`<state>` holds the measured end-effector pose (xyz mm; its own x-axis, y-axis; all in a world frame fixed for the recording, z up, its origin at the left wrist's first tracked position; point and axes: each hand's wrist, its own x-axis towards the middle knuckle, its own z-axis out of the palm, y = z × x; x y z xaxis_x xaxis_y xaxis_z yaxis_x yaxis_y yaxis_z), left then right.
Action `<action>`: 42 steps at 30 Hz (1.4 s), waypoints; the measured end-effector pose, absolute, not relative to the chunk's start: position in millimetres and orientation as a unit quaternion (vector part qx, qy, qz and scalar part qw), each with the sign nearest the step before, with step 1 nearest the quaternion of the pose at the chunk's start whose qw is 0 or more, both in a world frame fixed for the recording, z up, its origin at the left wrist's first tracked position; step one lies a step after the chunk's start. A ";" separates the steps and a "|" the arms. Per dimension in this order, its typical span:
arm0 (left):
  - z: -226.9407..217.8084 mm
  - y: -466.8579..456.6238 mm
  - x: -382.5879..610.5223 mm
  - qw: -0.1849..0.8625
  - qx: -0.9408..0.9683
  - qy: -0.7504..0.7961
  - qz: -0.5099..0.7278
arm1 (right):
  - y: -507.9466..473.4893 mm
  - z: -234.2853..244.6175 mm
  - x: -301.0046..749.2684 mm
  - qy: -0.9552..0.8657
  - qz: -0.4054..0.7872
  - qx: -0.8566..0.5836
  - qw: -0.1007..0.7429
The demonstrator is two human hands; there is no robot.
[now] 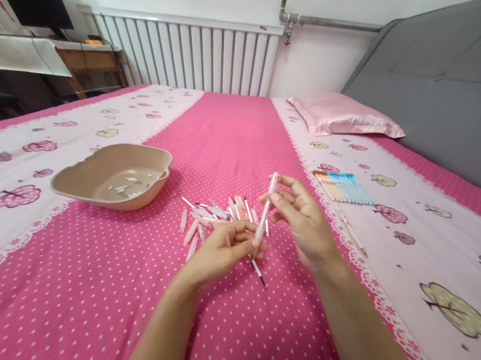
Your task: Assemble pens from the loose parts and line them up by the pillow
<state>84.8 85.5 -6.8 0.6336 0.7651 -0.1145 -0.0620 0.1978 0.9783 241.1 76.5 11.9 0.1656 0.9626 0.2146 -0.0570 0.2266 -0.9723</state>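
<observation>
In the head view, we had a pen (266,214) between both hands, above the near edge of a pile (211,220) on the bed (237,129). Our left hand (227,246) pinched its lower end between thumb and fingers; our right hand (299,215) closed thumb and fingers narrowly around its upper end. The pen slanted up and away to the right, with a slimmer white stretch between the two grips. We judged that a hand at each end steadied so thin a thing and left its middle in sight.

A refill (258,274) with a dark tip showed just below the left fingers; we could not tell whether they touched it.

The pile mixed pale pink barrels and thin refills, lying loosely at all angles, probably because it was kept only within easy reach and not in order. Left of it, the basin (86,166) held a few small white bits; its raised walls would keep such scraps off the cloth.

To the right, we had a row (348,188) of orange and blue pens side by side, seemingly aligned to stay apart from the loose parts. One single pen (351,233) lay nearer us, touching none of them.
</observation>
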 end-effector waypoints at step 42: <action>-8.0 89.6 83.2 0.690 0.575 0.292 0.329 | 74.7 10.3 241.0 -0.517 0.518 -0.428 0.531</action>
<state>83.2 89.6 -8.0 0.6129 0.7898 -0.0247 -0.1176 0.1221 0.9855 241.0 74.7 10.3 -0.0701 0.9919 0.1061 -0.1075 0.0982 -0.9893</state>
